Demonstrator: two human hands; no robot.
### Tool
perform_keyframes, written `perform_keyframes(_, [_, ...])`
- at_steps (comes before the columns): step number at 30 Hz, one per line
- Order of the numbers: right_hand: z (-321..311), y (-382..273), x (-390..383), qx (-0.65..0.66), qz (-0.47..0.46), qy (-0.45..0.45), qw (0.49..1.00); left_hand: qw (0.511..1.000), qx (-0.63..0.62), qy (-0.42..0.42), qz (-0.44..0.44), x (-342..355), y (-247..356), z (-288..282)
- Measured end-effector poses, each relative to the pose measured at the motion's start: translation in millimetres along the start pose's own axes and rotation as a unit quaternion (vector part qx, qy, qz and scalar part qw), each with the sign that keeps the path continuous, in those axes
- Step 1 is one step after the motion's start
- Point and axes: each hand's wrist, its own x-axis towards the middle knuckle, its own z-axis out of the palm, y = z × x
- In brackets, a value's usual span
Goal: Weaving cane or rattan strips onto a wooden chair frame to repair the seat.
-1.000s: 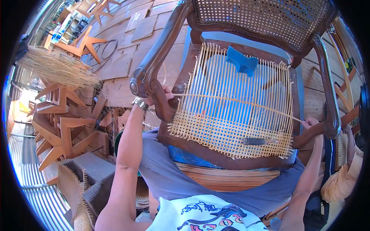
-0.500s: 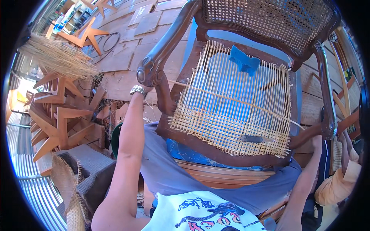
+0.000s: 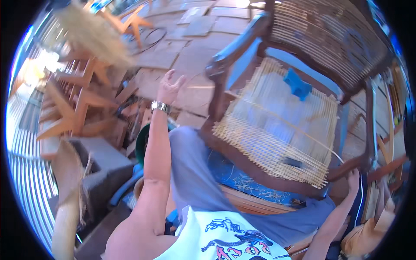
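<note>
Two hands point(image 3: 170, 89) point(image 3: 353, 180), one watch point(image 3: 160, 107) and one white shirt point(image 3: 234, 236) are showing. One chair point(image 3: 260, 173) with two armrests point(image 3: 238, 41) point(image 3: 370, 125) is standing. One blue scrap point(image 3: 298, 85) and one dark tool point(image 3: 293, 162) are resting.

Bright; glare at left; motion blur; fisheye-bent edges.
</note>
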Motion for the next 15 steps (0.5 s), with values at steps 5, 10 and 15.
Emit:
perform_keyframes(5, [-41,61,-42,-0.070,-0.156,0.249,0.953,0.969,-0.213,-0.070,-0.102,-98,-68,-88])
perform_keyframes(10, [-20,-11,-118,-0.121,0.045,0.280,0.951,0.948,-0.146,0.002,-0.283,-210,-200,-174])
perform_keyframes(15, [9,-38,-166,-0.160,-0.004,0.276,0.948,0.919,-0.180,-0.008,-0.351,-260,-234,-156])
